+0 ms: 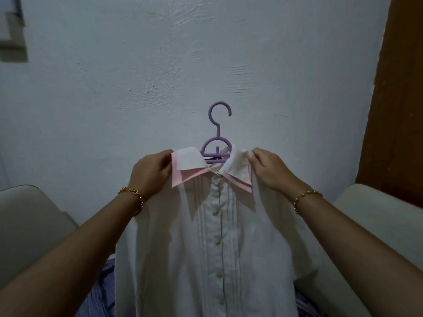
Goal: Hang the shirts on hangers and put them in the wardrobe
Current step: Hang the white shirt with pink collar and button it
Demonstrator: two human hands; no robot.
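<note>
Now held up before the pale wall [137, 65]: white buttoned shirt [240, 248] with pink-edged collar [190, 161], hung on purple hanger [219, 126]. Pinched at collar ends by left hand [151, 172] and right hand [270, 170].

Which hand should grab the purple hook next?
Probably the right hand: it pinches the collar nearer the hanger hook than the left hand does, and the brown wooden panel stands on that side.
</note>
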